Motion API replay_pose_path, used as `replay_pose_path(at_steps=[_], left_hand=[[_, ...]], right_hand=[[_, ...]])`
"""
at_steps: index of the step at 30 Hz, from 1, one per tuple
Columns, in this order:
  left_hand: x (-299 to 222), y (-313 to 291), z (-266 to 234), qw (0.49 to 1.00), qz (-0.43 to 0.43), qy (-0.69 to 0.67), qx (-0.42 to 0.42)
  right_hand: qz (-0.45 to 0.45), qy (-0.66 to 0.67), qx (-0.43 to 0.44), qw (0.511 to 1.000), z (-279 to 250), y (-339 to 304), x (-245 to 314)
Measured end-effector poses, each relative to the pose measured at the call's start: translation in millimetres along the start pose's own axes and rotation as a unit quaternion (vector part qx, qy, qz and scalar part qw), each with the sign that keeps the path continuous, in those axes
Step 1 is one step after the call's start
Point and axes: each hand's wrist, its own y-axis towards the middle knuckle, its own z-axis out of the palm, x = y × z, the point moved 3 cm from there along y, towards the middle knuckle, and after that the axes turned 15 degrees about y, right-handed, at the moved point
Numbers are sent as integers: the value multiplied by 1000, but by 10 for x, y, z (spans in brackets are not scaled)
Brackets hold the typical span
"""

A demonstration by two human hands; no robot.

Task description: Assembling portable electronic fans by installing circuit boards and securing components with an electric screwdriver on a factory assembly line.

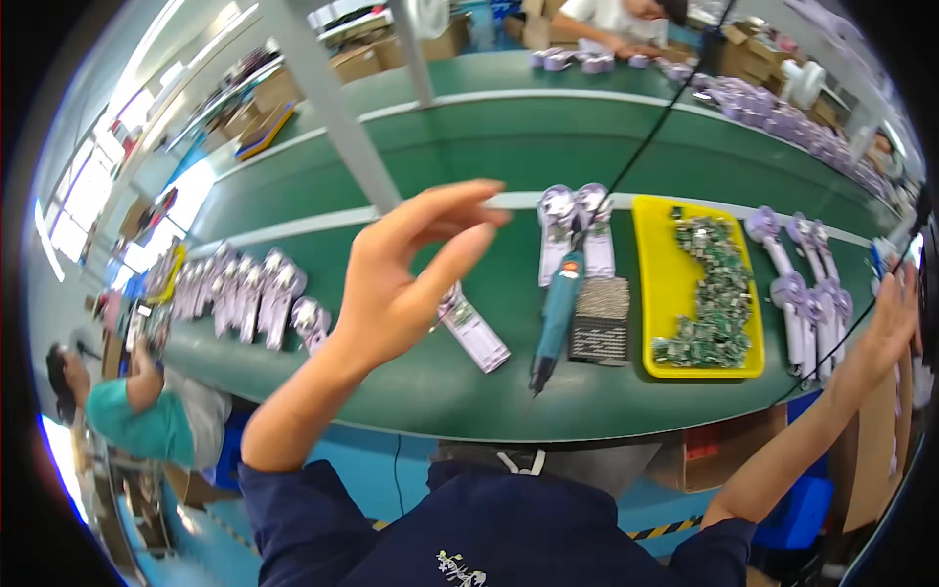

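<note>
My left hand (391, 279) is raised over the green workbench, thumb and fingers apart, with nothing between them. Beneath it, partly covered, lies a pale purple plastic housing (476, 333). Far to the right, my right hand (885, 318) reaches out with its fingers stretched, beside several purple housings (807, 303); its fingertips are near the picture's dark rim. Between the hands, a teal electric screwdriver (558, 308) hangs tip down on a black cable. Behind it lie two more housings (597, 245) with round heads. A dark block with a finely dotted top (600, 305) stands beside the screwdriver.
A yellow tray (670, 360) holds a heap of green circuit boards (712, 293). A row of purple housings (240, 289) lies on the bench (421, 396) at left. One person (147, 406) sits at the left, another (626, 24) works across the benches. A grey post (337, 108) rises behind.
</note>
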Motion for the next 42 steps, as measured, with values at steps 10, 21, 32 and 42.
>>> replay_pose_path(at_steps=[10,21,32,42], left_hand=[[1021,-1500,235,925,-221,306,-39],[1288,-1268,429,941,-206,259,-72],[1412,-1378,398,952,-288,97,-29],[1166,-1378,562,953,-298,27,52]], right_hand=[[346,160,384,841,1340,-1945,358],[328,-125,524,776,1864,-2554,354],[414,-109,395,813,1890,-2787,486],[639,474,205,570,1633,-2770,682]])
